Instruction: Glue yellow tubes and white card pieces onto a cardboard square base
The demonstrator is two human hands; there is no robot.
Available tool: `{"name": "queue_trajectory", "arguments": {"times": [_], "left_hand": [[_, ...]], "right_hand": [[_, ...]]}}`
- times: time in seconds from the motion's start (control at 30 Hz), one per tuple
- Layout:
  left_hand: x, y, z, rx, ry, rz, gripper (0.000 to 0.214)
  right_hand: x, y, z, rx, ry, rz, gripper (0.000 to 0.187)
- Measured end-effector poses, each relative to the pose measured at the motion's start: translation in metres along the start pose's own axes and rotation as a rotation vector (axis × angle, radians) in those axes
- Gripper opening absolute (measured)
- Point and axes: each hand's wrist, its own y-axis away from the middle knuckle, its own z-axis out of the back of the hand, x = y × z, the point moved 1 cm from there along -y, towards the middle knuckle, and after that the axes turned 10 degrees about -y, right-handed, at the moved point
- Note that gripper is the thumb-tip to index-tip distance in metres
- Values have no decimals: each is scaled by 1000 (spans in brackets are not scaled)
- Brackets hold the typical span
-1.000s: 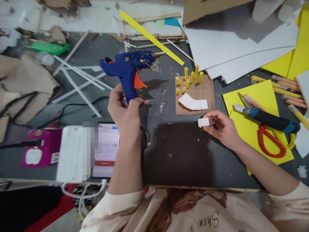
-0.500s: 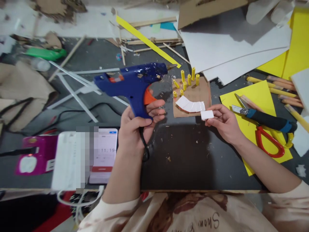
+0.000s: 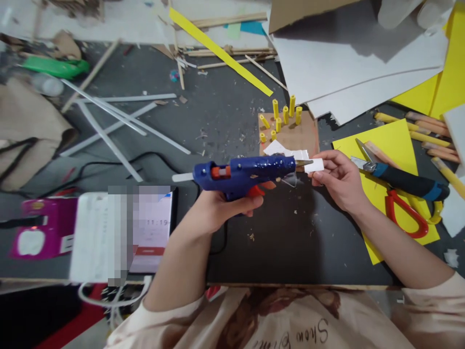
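My left hand (image 3: 228, 206) is wrapped round the handle of a blue hot glue gun (image 3: 250, 173) with an orange trigger; a glue stick (image 3: 182, 178) pokes out of its rear. The gun's metal nozzle is at the left edge of a small white card piece (image 3: 314, 166). My right hand (image 3: 337, 179) pinches that piece between thumb and fingers. Behind the gun lies a brown cardboard base (image 3: 307, 133) bearing several upright yellow tubes (image 3: 285, 115). A curved row of white pieces (image 3: 276, 146) on the base is partly hidden by the gun.
On the right lie a box cutter (image 3: 407, 179) and red-handled scissors (image 3: 403, 213) on yellow paper (image 3: 385, 235). White sheets (image 3: 356, 68) spread at the back right. Several glue sticks (image 3: 109, 131) lie left. Near the front left are a phone (image 3: 150, 261) and a white power bank (image 3: 90, 237).
My left hand has brought the glue gun down and to the right, levelling it so its nozzle reaches the white piece. My right hand stays nearly in place.
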Motion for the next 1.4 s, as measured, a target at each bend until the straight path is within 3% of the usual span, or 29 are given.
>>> {"name": "queue_trajectory", "arguments": {"times": [0.2, 0.37, 0.5, 0.77, 1.4], "left_hand": [[10, 1, -2, -133, -122, 82, 21], [7, -1, -2, -219, -236, 186, 26], [-1, -1, -4, -230, -343, 238, 20], [-7, -1, -7, -210, -423, 200, 21], [-3, -3, -5, -277, -427, 269, 21]], "right_hand": [[1, 0, -1, 1, 7, -34, 33], [2, 1, -2, -1, 26, -21, 32], [2, 1, -3, 5, 18, -16, 31], [4, 1, -3, -2, 9, -21, 29], [5, 2, -3, 38, 10, -5, 24]]}}
